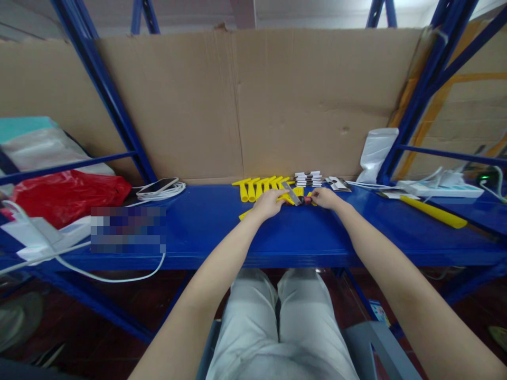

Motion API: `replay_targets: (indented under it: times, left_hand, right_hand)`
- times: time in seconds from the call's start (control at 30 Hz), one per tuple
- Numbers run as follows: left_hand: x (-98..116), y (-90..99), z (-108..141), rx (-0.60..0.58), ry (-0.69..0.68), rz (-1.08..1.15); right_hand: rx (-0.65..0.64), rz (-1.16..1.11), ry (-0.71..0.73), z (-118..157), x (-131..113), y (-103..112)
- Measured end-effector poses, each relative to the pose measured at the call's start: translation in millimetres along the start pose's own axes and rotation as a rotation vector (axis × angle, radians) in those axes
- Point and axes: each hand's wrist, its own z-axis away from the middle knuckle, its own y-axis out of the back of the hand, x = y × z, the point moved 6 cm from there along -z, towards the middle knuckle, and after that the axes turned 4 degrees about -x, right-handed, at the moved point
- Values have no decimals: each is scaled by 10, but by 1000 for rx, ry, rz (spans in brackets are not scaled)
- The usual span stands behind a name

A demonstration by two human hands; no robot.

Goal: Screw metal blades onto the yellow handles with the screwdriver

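Note:
My left hand [270,205] is closed around a yellow-handled scraper [285,199], whose flat metal blade [292,193] slants across in front of the fingers. Close to the blade's lower end, the fingers of my right hand [325,198] pinch a small dark red and black piece [306,200]; its kind is too small to make out. Behind my left hand stands a row of several yellow plastic handles [252,190]. Another yellow part lies partly hidden under my left wrist. Just beyond the right hand sits a stack of white and black flat pieces [308,179].
Loose flat pieces [338,183] lie right of the stack. A long yellow tool [433,211] and a white power strip [439,189] are at the right. Leftward are a phone with coiled cable [162,189] and a red bag [71,195]. Cardboard [237,105] walls the back of the blue bench [206,232].

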Motion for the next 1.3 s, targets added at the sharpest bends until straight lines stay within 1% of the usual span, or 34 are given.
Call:
replay_targets:
  times: [0.07,0.13,0.2,0.27,0.4,0.5,0.57,0.67,0.73,0.8,0.9,0.97,1.0,1.07,1.13,1.17,1.23,1.3]
  left_hand:
    - [-5,-4,-2,-4,3,2]
    - [-2,-4,-2,-6,5,1]
    - [6,-3,1,-6,6,0]
    - [11,-2,4,-5,8,-1]
    - [12,-2,7,-1,3,3]
    - [13,-2,10,2,-9,2]
    - [11,-1,13,3,-13,-2]
    - [2,-4,12,3,-14,-10]
    - [-5,-10,8,3,-18,-12]
    - [-11,-17,1,2,-24,-13]
    - [-18,-21,-5,6,-24,-17]
    - [-16,-20,-5,7,-23,-16]
    - [-13,-18,-4,6,-22,-14]
    - [-4,-12,2,2,-22,-11]
    - [4,-3,9,-2,-15,-16]
    - [8,1,13,-5,-10,-20]
    - [14,10,19,-9,-3,-29]
    - [16,15,22,-11,4,-33]
  right_hand:
    - [4,45,-45,5,17,8]
    - [-43,67,-84,9,27,-10]
    - [-89,60,-128,13,36,-21]
    - [-95,30,-185,19,57,-4]
    - [-59,-121,-289,50,131,45]
    - [-23,-261,-310,86,182,65]
    - [-19,-306,-311,103,202,68]
    - [-55,-234,-270,95,183,66]
    - [-73,-102,-233,79,148,76]
    - [-55,8,-214,76,115,107]
    - [-37,28,-239,118,88,152]
    - [26,-27,-271,168,78,216]
    - [97,-64,-284,196,72,270]
    - [286,-155,-281,252,50,397]
    - [454,-299,-222,291,17,493]
    - [515,-395,-180,300,3,522]
    - [592,-605,-115,301,-5,543]
    - [630,-785,-90,293,6,536]
